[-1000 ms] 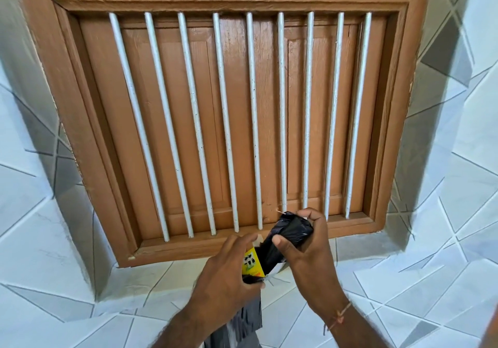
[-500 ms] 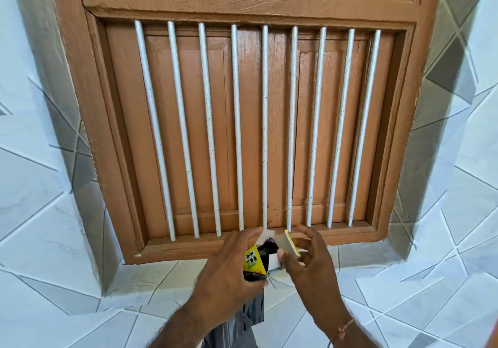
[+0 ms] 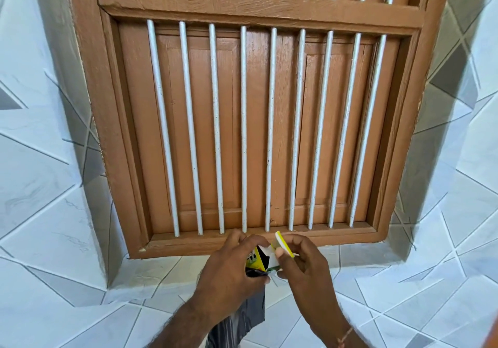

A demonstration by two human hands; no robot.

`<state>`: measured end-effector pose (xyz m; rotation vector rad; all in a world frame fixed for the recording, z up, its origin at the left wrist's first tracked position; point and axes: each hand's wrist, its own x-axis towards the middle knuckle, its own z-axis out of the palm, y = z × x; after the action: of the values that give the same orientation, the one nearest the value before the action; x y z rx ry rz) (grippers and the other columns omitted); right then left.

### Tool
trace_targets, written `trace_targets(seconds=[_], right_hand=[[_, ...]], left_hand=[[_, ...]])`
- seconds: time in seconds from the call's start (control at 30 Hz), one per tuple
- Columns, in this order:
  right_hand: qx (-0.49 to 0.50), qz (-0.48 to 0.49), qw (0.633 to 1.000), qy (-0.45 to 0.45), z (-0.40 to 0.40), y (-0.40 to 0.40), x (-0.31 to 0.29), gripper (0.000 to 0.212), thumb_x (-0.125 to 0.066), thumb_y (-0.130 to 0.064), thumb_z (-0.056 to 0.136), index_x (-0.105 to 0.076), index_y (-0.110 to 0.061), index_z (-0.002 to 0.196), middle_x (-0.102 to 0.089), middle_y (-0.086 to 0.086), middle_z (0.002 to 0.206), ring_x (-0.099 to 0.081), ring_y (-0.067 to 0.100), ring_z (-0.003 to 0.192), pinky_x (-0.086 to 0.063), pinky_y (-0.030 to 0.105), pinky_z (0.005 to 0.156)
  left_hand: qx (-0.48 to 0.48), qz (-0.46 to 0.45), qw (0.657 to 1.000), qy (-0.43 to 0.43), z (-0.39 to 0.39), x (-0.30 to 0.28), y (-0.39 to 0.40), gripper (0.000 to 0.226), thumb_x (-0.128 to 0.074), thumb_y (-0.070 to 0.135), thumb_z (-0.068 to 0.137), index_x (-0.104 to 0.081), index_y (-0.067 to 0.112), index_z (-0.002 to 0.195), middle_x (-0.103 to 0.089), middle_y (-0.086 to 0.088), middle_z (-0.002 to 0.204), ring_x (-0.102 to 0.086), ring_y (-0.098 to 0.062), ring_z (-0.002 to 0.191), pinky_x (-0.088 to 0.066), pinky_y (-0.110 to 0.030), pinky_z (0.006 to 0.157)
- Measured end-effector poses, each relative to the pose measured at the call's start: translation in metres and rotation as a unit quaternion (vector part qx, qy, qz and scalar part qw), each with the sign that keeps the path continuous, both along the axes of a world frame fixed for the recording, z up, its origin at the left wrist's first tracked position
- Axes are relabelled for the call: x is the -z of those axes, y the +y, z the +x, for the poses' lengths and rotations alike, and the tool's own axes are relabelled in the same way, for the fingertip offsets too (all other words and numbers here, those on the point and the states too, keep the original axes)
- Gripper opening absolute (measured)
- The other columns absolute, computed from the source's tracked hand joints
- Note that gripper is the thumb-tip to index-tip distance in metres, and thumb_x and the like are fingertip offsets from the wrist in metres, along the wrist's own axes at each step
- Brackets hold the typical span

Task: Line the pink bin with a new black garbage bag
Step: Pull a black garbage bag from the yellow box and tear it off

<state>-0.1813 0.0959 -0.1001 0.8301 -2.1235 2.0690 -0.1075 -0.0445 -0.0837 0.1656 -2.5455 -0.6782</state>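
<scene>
The left hand (image 3: pixel 229 269) is clenched around a small yellow-and-black cardboard box (image 3: pixel 256 260), with a black plastic garbage bag (image 3: pixel 242 320) hanging from that fist toward 6 o'clock. At 3 o'clock, touching, the right hand (image 3: pixel 304 269) pinches the box's white-and-yellow flap (image 3: pixel 281 244). At 12 o'clock stands a brown wooden window frame (image 3: pixel 258 8) with white metal bars (image 3: pixel 244 132), set in pale tiled wall (image 3: pixel 54 186).

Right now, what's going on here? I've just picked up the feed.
A person stands at a barred wooden window in a tiled wall. The left hand grips a small yellow box together with a black garbage bag that hangs below it. The right hand pinches the box's flap at its open end. No pink bin is in view, so lining has not begun.
</scene>
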Motion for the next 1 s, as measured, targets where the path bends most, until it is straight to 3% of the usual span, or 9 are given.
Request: trace_targets(seconds=[0.07, 0.13, 0.2, 0.37, 0.53, 0.7, 0.83, 1.0], right_hand=[[0.003, 0.016, 0.999, 0.027, 0.005, -0.002, 0.0, 0.017, -0.061, -0.048, 0.084, -0.067, -0.037, 0.097, -0.07, -0.019, 0.095, -0.069, 0.014, 0.088, -0.06, 0.031, 0.074], [0.029, 0.025, 0.998, 0.053, 0.008, -0.007, 0.0, 0.006, -0.062, -0.034, 0.09, -0.067, -0.037, 0.089, -0.07, -0.023, 0.09, -0.069, 0.008, 0.086, -0.058, 0.023, 0.07], [0.051, 0.032, 0.996, 0.063, 0.008, -0.01, 0.003, 0.012, -0.065, -0.023, 0.09, -0.066, -0.033, 0.084, -0.07, -0.021, 0.088, -0.069, 0.005, 0.083, -0.056, 0.021, 0.066], [0.077, 0.046, 0.994, 0.056, 0.014, -0.016, 0.005, 0.016, -0.064, -0.02, 0.09, -0.057, -0.028, 0.079, -0.066, -0.027, 0.088, -0.067, -0.001, 0.082, -0.056, 0.022, 0.063], [0.053, 0.008, 0.998, 0.033, 0.021, -0.018, 0.006, 0.012, -0.062, -0.023, 0.092, -0.063, -0.028, 0.081, -0.071, -0.017, 0.083, -0.07, 0.005, 0.083, -0.056, 0.017, 0.068], [0.009, -0.012, 1.0, 0.015, 0.02, -0.014, 0.004, 0.008, -0.071, -0.006, 0.084, -0.072, -0.014, 0.081, -0.074, -0.004, 0.09, -0.068, 0.004, 0.087, -0.051, 0.007, 0.068], [0.015, -0.014, 0.999, 0.029, 0.018, -0.016, 0.005, 0.008, -0.075, 0.001, 0.079, -0.073, -0.007, 0.077, -0.072, -0.005, 0.099, -0.065, -0.002, 0.092, -0.051, 0.008, 0.066], [0.043, -0.009, 0.998, 0.033, 0.011, -0.021, 0.01, 0.015, -0.074, -0.003, 0.08, -0.067, -0.013, 0.072, -0.071, 0.001, 0.086, -0.068, 0.014, 0.084, -0.057, 0.024, 0.069]], left_hand=[[-0.012, -0.002, 1.0, 0.007, -0.001, 0.0, 0.002, 0.065, -0.079, 0.046, 0.068, -0.037, 0.051, 0.117, -0.043, 0.021, 0.115, -0.054, -0.007, 0.103, -0.055, -0.024, 0.084], [-0.015, -0.001, 1.0, 0.023, -0.001, 0.0, 0.005, 0.07, -0.079, 0.046, 0.067, -0.032, 0.052, 0.118, -0.045, 0.022, 0.118, -0.055, -0.007, 0.102, -0.056, -0.025, 0.082], [-0.016, -0.007, 0.999, 0.034, -0.001, 0.0, 0.008, 0.073, -0.079, 0.047, 0.067, -0.03, 0.052, 0.121, -0.045, 0.023, 0.122, -0.056, -0.007, 0.102, -0.056, -0.025, 0.081], [-0.027, -0.029, 0.999, 0.034, 0.002, -0.001, 0.011, 0.075, -0.076, 0.05, 0.07, -0.024, 0.052, 0.125, -0.043, 0.021, 0.13, -0.057, -0.006, 0.104, -0.054, -0.02, 0.083], [-0.03, -0.035, 0.998, 0.04, 0.005, -0.007, 0.012, 0.073, -0.072, 0.046, 0.076, -0.023, 0.048, 0.129, -0.043, 0.018, 0.133, -0.057, -0.007, 0.103, -0.054, -0.022, 0.082], [-0.03, -0.045, 0.998, 0.031, 0.006, -0.006, 0.009, 0.073, -0.069, 0.046, 0.078, -0.023, 0.045, 0.135, -0.041, 0.015, 0.136, -0.056, -0.007, 0.106, -0.052, -0.02, 0.083], [-0.027, -0.049, 0.998, 0.032, 0.005, -0.006, 0.011, 0.071, -0.066, 0.043, 0.08, -0.023, 0.044, 0.136, -0.041, 0.014, 0.133, -0.057, -0.008, 0.101, -0.052, -0.023, 0.08], [-0.018, -0.074, 0.997, 0.02, 0.002, -0.008, 0.014, 0.072, -0.064, 0.042, 0.082, -0.022, 0.043, 0.139, -0.041, 0.013, 0.136, -0.059, -0.011, 0.102, -0.052, -0.026, 0.082]])
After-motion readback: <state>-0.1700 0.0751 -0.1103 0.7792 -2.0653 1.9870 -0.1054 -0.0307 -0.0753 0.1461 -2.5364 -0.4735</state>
